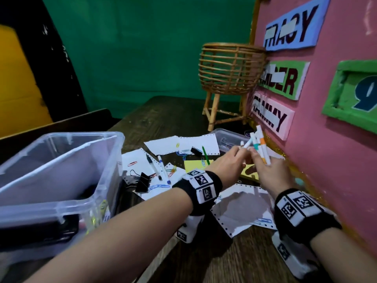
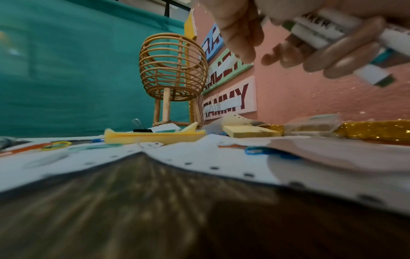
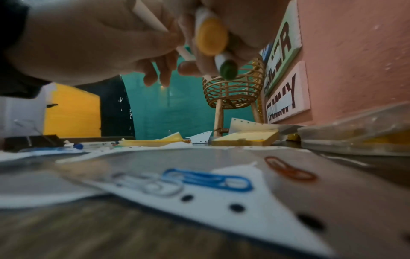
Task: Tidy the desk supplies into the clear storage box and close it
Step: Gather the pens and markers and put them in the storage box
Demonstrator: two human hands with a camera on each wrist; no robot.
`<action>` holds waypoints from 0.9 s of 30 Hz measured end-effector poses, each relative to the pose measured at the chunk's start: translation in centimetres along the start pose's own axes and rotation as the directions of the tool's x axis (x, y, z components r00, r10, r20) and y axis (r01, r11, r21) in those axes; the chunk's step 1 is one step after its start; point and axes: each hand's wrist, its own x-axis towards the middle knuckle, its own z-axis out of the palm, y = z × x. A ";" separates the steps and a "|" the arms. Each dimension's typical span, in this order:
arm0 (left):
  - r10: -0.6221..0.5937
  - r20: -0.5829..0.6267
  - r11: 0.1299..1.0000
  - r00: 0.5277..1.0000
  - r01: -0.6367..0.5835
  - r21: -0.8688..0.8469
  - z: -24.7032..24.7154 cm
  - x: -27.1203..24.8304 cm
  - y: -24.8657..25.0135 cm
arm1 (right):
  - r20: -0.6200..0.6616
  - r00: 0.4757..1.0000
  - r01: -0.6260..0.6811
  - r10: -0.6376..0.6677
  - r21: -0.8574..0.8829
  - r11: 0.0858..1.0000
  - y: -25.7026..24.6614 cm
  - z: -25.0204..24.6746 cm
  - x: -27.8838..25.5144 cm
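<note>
White-barrelled markers (image 1: 260, 146) with teal, orange and green bands are held as a bunch above the desk at right, close to the pink board (image 1: 326, 139). Right hand (image 1: 269, 170) is wrapped round the bunch, fingers curled and clamped on the barrels; left hand (image 1: 230, 162) is closed on one marker of the bunch at its far end, pinched between thumb and fingers. Clear storage box (image 1: 61, 180) is seen at near left, lid off, dark items inside. Loose supplies are spread over torn white papers (image 1: 238, 209) on the wooden desk (image 1: 224, 262): two pens (image 1: 155, 168), black binder clips (image 1: 142, 181), coloured paper clips (image 1: 159, 186), yellow sticky-note pads (image 1: 195, 164), a green pen (image 1: 205, 155). A small clear case (image 1: 230, 139) is lying far right behind the hands. A rattan basket stand (image 1: 230, 74) is set at far centre.
</note>
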 end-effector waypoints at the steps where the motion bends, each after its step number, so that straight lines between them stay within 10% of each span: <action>1: -0.013 0.022 1.000 1.000 0.013 0.007 -0.2 -0.4 0.0 | 0.014 1.000 -0.019 0.019 0.037 0.999 -0.2 0.0 -0.1; 7: -0.027 0.123 0.998 0.992 0.020 0.060 -0.8 -2.4 0.7 | 0.164 0.961 -0.267 0.221 0.355 0.896 0.4 0.3 -1.9; 13: 0.002 0.178 1.000 0.984 -0.007 0.028 -0.8 -3.4 0.4 | 0.257 0.956 -0.259 0.142 0.511 0.820 -0.8 0.1 -2.4; 19: 0.071 0.165 0.996 0.984 -0.080 0.046 -1.3 -4.5 0.7 | 0.190 0.980 0.057 -0.059 0.017 0.998 -2.1 0.4 -2.1; 27: 0.215 0.140 0.959 0.967 -0.236 0.155 -2.1 -4.6 -0.8 | 0.105 0.968 0.250 -0.228 -0.505 0.826 -3.6 -0.2 -1.9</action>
